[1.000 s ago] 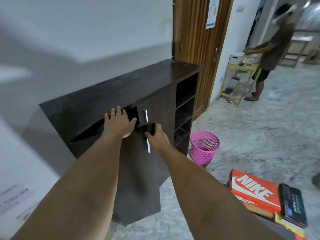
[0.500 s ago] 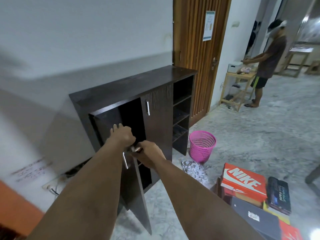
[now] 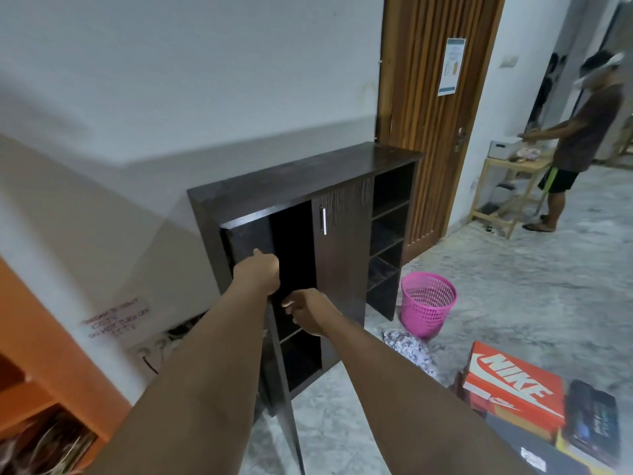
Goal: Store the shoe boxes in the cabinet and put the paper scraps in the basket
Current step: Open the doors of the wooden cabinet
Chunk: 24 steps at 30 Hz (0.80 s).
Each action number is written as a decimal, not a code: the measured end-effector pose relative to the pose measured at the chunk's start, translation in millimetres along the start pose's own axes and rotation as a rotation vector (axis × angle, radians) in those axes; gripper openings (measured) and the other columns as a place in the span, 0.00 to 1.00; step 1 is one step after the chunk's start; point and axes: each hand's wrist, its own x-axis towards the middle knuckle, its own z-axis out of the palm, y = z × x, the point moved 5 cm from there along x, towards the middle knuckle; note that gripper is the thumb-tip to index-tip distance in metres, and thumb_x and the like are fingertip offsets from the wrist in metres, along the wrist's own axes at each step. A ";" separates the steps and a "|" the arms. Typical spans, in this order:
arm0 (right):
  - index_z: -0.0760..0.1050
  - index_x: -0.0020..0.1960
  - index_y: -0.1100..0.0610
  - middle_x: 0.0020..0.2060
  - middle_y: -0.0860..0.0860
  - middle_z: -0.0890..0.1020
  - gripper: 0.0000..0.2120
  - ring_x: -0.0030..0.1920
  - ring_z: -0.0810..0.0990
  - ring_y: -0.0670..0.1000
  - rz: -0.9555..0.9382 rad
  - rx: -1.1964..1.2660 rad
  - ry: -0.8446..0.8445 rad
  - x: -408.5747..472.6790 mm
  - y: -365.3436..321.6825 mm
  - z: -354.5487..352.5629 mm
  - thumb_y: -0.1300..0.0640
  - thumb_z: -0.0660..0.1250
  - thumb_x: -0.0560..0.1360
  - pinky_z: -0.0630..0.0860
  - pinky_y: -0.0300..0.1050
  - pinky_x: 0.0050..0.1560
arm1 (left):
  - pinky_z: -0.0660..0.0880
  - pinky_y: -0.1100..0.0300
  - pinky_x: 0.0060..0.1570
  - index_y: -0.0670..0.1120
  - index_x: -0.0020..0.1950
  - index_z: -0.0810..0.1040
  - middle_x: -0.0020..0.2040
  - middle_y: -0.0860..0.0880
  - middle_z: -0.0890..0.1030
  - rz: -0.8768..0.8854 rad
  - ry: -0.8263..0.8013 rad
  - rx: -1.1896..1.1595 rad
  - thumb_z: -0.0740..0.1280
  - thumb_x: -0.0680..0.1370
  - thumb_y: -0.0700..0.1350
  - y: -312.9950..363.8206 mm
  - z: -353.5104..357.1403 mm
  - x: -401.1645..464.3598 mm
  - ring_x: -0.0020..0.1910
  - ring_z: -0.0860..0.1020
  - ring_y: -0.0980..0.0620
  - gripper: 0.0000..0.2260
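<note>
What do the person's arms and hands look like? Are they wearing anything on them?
Both arms are bare as far as the picture shows: no sleeves in view, no gloves. The left hand and right hand show no watch, bracelet or ring that I can make out, though the picture is a little blurry.

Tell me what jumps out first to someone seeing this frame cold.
Two bare forearms reach to the dark brown wooden cabinet against the wall, the left hand gripping its opened left door. A bright pink plastic mesh basket stands on the floor right of it. At the lower right lies an orange Nike shoe box.
</note>
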 end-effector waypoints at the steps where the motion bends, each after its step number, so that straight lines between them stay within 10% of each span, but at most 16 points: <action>1: 0.83 0.61 0.48 0.60 0.50 0.85 0.21 0.61 0.82 0.54 0.009 -0.012 0.019 4.5 2.5 -7.4 0.62 0.59 0.76 0.78 0.51 0.67 | 0.75 0.45 0.50 0.43 0.65 0.74 0.72 0.38 0.68 -0.030 0.036 0.020 0.63 0.78 0.40 0.0 -11.5 -4.1 0.57 0.78 0.37 0.15; 9: 0.83 0.63 0.54 0.61 0.53 0.85 0.17 0.63 0.82 0.55 0.050 0.006 0.166 35.5 15.3 -75.5 0.60 0.64 0.77 0.76 0.46 0.66 | 0.71 0.43 0.61 0.45 0.63 0.75 0.63 0.42 0.76 -0.110 0.195 0.044 0.64 0.76 0.42 -2.6 -48.2 11.0 0.64 0.73 0.38 0.16; 24: 0.73 0.67 0.57 0.61 0.56 0.82 0.22 0.61 0.80 0.60 0.169 0.089 0.348 299.9 37.6 -155.6 0.45 0.65 0.79 0.73 0.47 0.50 | 0.59 0.42 0.76 0.46 0.81 0.56 0.81 0.47 0.59 0.205 0.278 -0.024 0.50 0.85 0.52 18.1 -37.0 285.0 0.80 0.57 0.44 0.25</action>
